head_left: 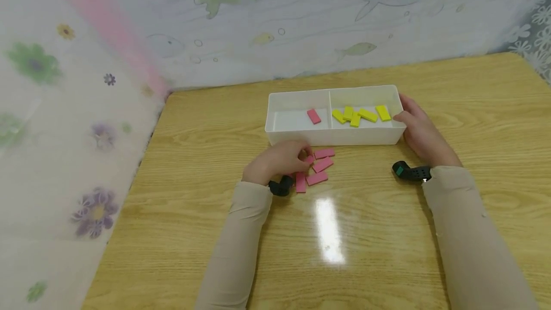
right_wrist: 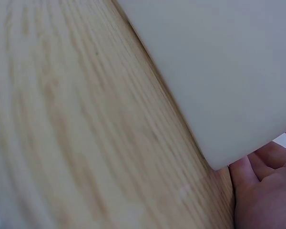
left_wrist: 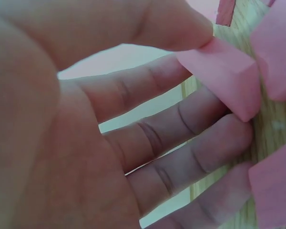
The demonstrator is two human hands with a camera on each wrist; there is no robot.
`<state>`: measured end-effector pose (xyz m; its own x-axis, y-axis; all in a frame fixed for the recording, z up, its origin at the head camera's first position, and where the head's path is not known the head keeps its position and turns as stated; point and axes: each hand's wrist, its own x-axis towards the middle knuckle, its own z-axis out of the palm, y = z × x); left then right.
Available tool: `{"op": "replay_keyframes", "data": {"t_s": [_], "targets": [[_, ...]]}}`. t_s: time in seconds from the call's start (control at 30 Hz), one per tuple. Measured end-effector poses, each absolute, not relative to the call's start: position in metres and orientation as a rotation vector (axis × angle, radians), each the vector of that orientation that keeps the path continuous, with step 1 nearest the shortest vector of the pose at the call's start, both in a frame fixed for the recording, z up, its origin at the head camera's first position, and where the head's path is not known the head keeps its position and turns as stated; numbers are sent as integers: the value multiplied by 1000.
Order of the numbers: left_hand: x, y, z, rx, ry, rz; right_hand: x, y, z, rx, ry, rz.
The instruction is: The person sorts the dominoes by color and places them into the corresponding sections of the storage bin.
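A white two-compartment box [head_left: 336, 137] stands on the table. One pink block [head_left: 314, 116] lies in its left compartment, several yellow blocks [head_left: 368, 115] in its right one. In front of the box my left hand [head_left: 280, 159] pinches a pink block [left_wrist: 224, 71] between thumb and fingers; other pink blocks [head_left: 317, 178] lie beside it on the table. My right hand [head_left: 426, 135] holds the box's right end, thumb at the rim; in the right wrist view the hand [right_wrist: 267, 191] is by the corner of the box [right_wrist: 224, 81], most fingers hidden.
The wooden table [head_left: 193, 233] meets a wall [head_left: 301, 27] with fish drawings behind the box. Another wall [head_left: 51, 157] with flowers runs along the table's left edge. Black straps [head_left: 415, 172] are on both wrists.
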<state>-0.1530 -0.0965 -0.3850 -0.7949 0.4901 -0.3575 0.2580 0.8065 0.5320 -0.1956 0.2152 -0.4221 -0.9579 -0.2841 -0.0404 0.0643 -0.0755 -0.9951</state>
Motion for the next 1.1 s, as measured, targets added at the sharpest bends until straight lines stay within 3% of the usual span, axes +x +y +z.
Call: {"op": "replay_keyframes", "data": {"t_s": [0.57, 1.1], "targets": [[-159, -124, -381, 631, 2474, 913, -193, 215, -421, -234, 1966, -2111], [-160, -130, -375, 471, 2406, 949, -194, 216, -419, -240, 1958, -2137]]}}
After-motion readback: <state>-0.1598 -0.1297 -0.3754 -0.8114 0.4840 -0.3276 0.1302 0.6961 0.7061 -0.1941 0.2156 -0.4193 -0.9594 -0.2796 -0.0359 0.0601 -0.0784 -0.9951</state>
